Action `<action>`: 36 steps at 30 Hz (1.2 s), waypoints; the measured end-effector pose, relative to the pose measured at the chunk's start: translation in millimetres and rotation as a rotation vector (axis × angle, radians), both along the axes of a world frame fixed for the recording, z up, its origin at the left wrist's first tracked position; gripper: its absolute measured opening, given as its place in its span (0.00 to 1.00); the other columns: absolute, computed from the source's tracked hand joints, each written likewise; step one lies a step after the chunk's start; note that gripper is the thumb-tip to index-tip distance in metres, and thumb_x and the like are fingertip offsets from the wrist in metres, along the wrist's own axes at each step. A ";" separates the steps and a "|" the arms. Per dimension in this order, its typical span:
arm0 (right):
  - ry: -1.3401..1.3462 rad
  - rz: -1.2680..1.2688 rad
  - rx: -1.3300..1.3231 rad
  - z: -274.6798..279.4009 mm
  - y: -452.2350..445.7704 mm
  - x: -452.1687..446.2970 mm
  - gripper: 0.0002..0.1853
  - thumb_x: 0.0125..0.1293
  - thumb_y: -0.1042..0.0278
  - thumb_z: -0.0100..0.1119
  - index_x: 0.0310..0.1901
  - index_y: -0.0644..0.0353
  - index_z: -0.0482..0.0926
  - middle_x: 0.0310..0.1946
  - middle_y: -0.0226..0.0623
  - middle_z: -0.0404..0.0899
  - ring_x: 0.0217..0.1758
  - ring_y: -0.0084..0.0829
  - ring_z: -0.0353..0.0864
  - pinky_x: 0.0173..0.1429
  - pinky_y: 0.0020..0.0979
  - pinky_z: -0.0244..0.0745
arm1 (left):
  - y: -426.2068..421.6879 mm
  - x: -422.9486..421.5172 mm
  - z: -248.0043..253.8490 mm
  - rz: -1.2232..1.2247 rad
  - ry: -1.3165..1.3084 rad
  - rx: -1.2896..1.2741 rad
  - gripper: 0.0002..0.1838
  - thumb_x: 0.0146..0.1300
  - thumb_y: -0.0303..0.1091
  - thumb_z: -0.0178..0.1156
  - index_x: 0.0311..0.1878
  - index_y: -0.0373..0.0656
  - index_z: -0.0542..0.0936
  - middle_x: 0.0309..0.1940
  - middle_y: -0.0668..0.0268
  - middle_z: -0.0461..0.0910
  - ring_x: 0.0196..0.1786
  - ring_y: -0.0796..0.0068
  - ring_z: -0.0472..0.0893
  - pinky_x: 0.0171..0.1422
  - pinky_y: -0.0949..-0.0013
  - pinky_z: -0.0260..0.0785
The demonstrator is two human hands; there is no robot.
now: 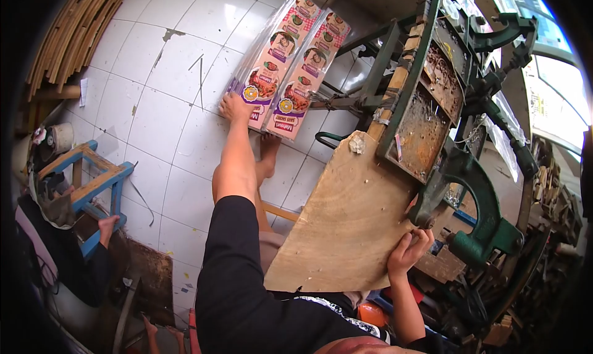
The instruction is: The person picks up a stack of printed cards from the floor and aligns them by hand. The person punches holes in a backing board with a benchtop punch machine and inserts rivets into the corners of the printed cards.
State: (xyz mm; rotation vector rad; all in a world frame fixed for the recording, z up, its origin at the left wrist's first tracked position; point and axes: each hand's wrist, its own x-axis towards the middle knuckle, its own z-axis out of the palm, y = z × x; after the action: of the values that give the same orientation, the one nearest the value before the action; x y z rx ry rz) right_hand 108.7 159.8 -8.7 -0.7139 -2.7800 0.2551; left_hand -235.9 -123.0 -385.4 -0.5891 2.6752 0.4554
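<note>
1. The left hand (236, 108), fingers slightly spread, touched the lower left side of one printed stack (270, 68); whether it gripped could not be told.
2. That stack lay beside a second stack (312, 68), left of the press (488, 215).
3. The right hand (410, 250), fingers curled, was at the board's (343, 230) edge; its grip was unclear.

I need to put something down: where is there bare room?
Mainly the floor between slats and packs, barring thin strips. The board beside the right hand is nearly bare too. Crowded: the littered tray.
</note>
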 end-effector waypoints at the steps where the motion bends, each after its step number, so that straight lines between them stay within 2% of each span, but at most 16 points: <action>1: 0.011 -0.007 -0.018 -0.1 -1.6 -0.8 0.08 0.68 0.71 0.49 0.44 0.66 0.69 0.52 0.52 0.67 0.57 0.48 0.67 0.64 0.42 0.60 | -1.0 -0.6 1.5 -0.012 -0.001 0.011 0.35 0.44 0.47 0.74 0.56 0.43 0.75 0.58 0.55 0.73 0.65 0.57 0.70 0.69 0.56 0.63; 6: -0.010 -0.002 0.012 0.7 0.8 1.9 0.08 0.67 0.72 0.49 0.44 0.66 0.70 0.53 0.52 0.67 0.58 0.48 0.67 0.64 0.42 0.60 | 1.1 -8.4 26.5 -0.112 -0.002 0.071 0.34 0.42 0.48 0.71 0.55 0.46 0.78 0.53 0.54 0.78 0.61 0.56 0.75 0.66 0.55 0.65; 8: -0.018 0.006 0.033 1.9 -0.2 1.8 0.08 0.67 0.71 0.49 0.44 0.66 0.70 0.53 0.52 0.67 0.58 0.48 0.67 0.64 0.42 0.60 | 4.1 -14.8 43.5 -0.112 -0.117 0.330 0.34 0.41 0.46 0.70 0.56 0.47 0.78 0.50 0.53 0.82 0.57 0.53 0.79 0.61 0.54 0.70; 9: -0.018 0.007 0.037 2.0 -0.3 1.3 0.08 0.67 0.71 0.50 0.44 0.66 0.70 0.53 0.52 0.67 0.59 0.48 0.67 0.64 0.42 0.60 | 9.3 -13.8 39.6 -0.095 -0.062 0.294 0.35 0.42 0.49 0.72 0.56 0.48 0.78 0.49 0.51 0.83 0.54 0.51 0.82 0.57 0.53 0.73; 13: -0.008 0.010 0.052 1.1 1.6 3.4 0.08 0.66 0.71 0.51 0.44 0.65 0.70 0.53 0.53 0.68 0.59 0.49 0.67 0.65 0.43 0.60 | 14.3 -12.1 33.5 -0.090 -0.068 0.259 0.35 0.43 0.52 0.74 0.57 0.50 0.78 0.49 0.52 0.83 0.54 0.51 0.81 0.57 0.53 0.73; 15: -0.013 0.018 0.073 3.9 -0.2 1.6 0.08 0.66 0.71 0.51 0.44 0.65 0.70 0.53 0.53 0.69 0.59 0.50 0.67 0.65 0.44 0.60 | 7.9 -13.9 22.4 -0.229 -0.099 0.354 0.35 0.45 0.54 0.74 0.57 0.50 0.77 0.49 0.53 0.83 0.54 0.51 0.81 0.58 0.52 0.73; 18: -0.006 0.026 0.068 3.9 -1.0 0.4 0.08 0.66 0.71 0.51 0.43 0.65 0.70 0.52 0.53 0.69 0.58 0.50 0.68 0.65 0.44 0.60 | 12.9 -9.7 22.1 -0.335 -0.063 0.397 0.34 0.47 0.52 0.74 0.56 0.49 0.77 0.49 0.52 0.83 0.54 0.51 0.81 0.58 0.52 0.73; 22: 0.006 0.014 0.042 5.3 -2.0 -0.8 0.07 0.65 0.72 0.51 0.42 0.65 0.70 0.52 0.53 0.70 0.58 0.50 0.68 0.65 0.44 0.60 | 19.2 -6.9 27.9 -0.325 -0.061 0.383 0.33 0.48 0.52 0.73 0.56 0.48 0.76 0.48 0.52 0.83 0.54 0.50 0.81 0.58 0.51 0.73; 25: 0.015 0.019 0.043 4.2 -1.0 0.2 0.07 0.65 0.73 0.51 0.42 0.65 0.70 0.52 0.53 0.70 0.59 0.50 0.68 0.65 0.43 0.60 | 25.1 -1.8 34.9 -0.322 -0.024 0.384 0.30 0.49 0.47 0.71 0.56 0.47 0.77 0.46 0.50 0.83 0.53 0.49 0.81 0.57 0.50 0.74; 30: 0.029 0.023 0.035 3.9 -1.4 -0.8 0.07 0.65 0.73 0.51 0.42 0.66 0.70 0.52 0.53 0.70 0.58 0.50 0.68 0.65 0.44 0.61 | 39.0 2.0 45.0 -0.418 0.046 0.336 0.23 0.48 0.36 0.64 0.49 0.40 0.77 0.40 0.46 0.83 0.47 0.46 0.83 0.53 0.50 0.77; 36: 0.028 0.020 0.029 4.2 -1.4 -0.6 0.07 0.66 0.73 0.50 0.42 0.66 0.70 0.51 0.53 0.69 0.58 0.51 0.68 0.64 0.43 0.61 | 46.8 3.6 41.3 -0.452 0.074 0.315 0.21 0.48 0.33 0.63 0.47 0.37 0.77 0.38 0.43 0.82 0.45 0.44 0.83 0.52 0.50 0.77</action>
State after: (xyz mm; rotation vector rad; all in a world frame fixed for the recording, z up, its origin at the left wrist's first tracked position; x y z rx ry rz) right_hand 108.1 158.4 -4.5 -0.6708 -2.7600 0.2271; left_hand -232.3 -76.3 -344.1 0.1250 2.6140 0.7503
